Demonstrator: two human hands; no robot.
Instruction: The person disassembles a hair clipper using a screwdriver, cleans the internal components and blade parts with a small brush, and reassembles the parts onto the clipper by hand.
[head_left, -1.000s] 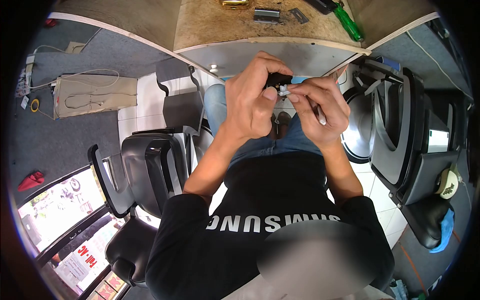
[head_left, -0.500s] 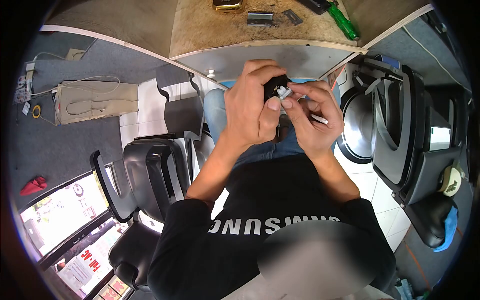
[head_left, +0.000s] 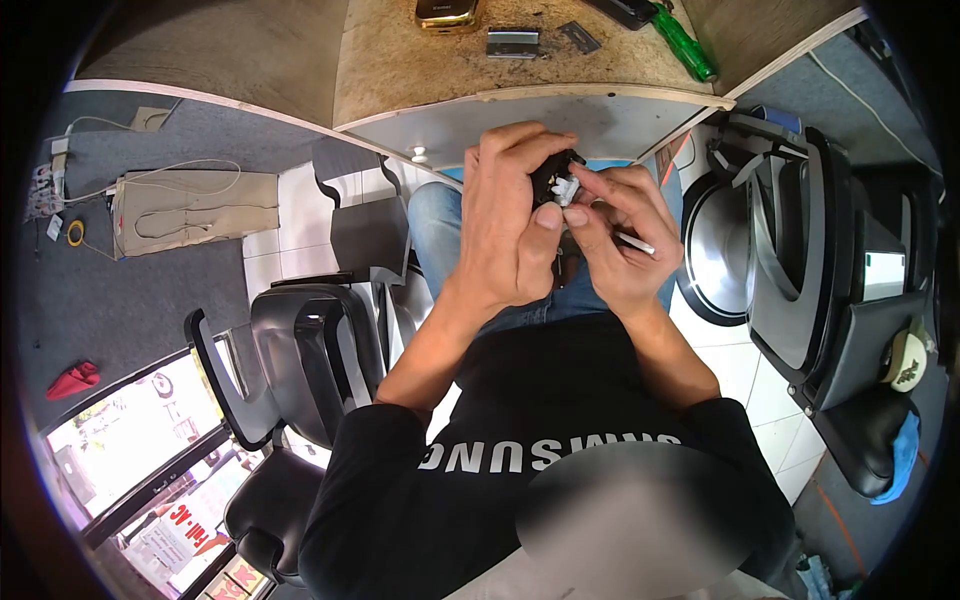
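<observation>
My left hand (head_left: 510, 225) is wrapped around a small black device (head_left: 552, 177), thumb pressed near its lower edge. A small white part (head_left: 566, 188) sits on the device where both hands meet. My right hand (head_left: 620, 235) pinches at that white part with thumb and forefinger and also carries a thin silver tool (head_left: 634, 242) tucked between its fingers. Both hands are held above my lap, just below the edge of the workbench (head_left: 520, 95). Most of the black device is hidden by my fingers.
On the workbench lie a gold phone (head_left: 446, 12), two small metal plates (head_left: 512, 42), and a green-handled screwdriver (head_left: 686, 46). Black chairs (head_left: 300, 350) stand at my left, more stacked chairs (head_left: 800, 260) at my right. A tan cloth with cables (head_left: 190, 205) lies on the grey floor.
Both hands have shifted slightly right and closer together. My right fingers moved from gripping the tool to pinching at the white part; the tool now points sideways.
</observation>
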